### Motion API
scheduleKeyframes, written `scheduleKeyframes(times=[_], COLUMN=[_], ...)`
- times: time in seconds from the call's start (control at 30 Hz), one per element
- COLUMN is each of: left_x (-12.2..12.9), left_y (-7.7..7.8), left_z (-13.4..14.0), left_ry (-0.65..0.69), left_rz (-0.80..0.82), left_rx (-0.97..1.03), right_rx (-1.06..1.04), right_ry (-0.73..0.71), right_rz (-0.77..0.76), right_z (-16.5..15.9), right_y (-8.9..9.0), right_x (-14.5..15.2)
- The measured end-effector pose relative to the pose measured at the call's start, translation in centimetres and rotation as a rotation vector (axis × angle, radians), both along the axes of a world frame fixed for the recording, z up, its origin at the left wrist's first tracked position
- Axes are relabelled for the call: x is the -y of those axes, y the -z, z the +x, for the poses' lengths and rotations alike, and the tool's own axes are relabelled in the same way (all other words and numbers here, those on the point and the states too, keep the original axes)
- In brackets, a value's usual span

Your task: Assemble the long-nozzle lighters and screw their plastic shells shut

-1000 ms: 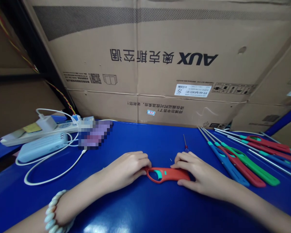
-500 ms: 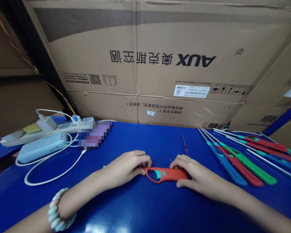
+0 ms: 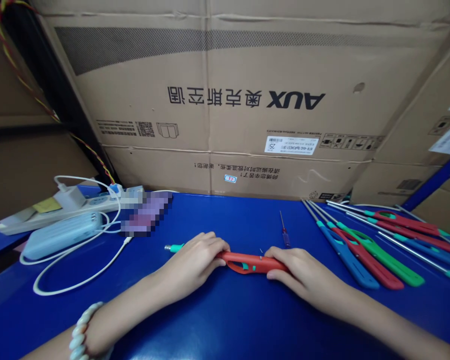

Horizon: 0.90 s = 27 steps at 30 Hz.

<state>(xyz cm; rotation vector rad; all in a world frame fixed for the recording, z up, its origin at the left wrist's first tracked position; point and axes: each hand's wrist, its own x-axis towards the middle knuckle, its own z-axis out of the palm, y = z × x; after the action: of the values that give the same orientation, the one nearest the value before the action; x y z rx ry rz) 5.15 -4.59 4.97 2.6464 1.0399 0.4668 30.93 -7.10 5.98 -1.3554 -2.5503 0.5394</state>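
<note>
A red long-nosed lighter with a green trigger lies level between my hands, low over the blue table, its upper edge turned partly towards me. My left hand is closed round its trigger end. Beyond that hand a green collar with a short metal tip sticks out to the left. My right hand grips the handle's right end, thumb at the front and fingers behind. Just past the right hand lies a small screwdriver with a purple handle. A tiny metal pin or screw stands close to the lighter's upper edge.
Several blue, red and green lighters with long metal tubes lie at the right. Leftward are a pale blue power bank, a white power strip, cables and a blurred phone. A large cardboard box closes off the back.
The lighter has been rolled, so its broad side shows less and its upper edge more. The green collar now shows left of my left hand. The view has shifted slightly.
</note>
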Motion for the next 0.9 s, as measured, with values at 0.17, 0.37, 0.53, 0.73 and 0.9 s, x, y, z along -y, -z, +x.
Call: scheduleKeyframes(times=[0.17, 0.37, 0.53, 0.73, 0.9], left_x=[0.2, 0.6, 1.2, 1.9, 2.1], left_y=[-0.3, -0.1, 0.8, 1.2, 1.3], left_z=[0.2, 0.9, 1.7, 2.0, 2.2], left_ry=[0.010, -0.051, -0.039, -0.009, 0.006], left_rz=[0.010, 0.197, 0.395, 0.534, 0.597], left_rx=[-0.029, -0.122, -0.178, -0.147, -0.120], right_rx=[0.055, 0.109, 0.197, 0.244, 0.211], right_ry=[0.022, -0.013, -0.039, -0.074, -0.089], right_rz=[0.100, 0.202, 0.347, 0.485, 0.512], right_z=[-0.3, -0.3, -1.5, -2.3, -2.3], right_y=[-0.1, 0.3, 1.0, 1.3, 1.3], right_x=[0.2, 0.3, 0.9, 1.6, 2.0])
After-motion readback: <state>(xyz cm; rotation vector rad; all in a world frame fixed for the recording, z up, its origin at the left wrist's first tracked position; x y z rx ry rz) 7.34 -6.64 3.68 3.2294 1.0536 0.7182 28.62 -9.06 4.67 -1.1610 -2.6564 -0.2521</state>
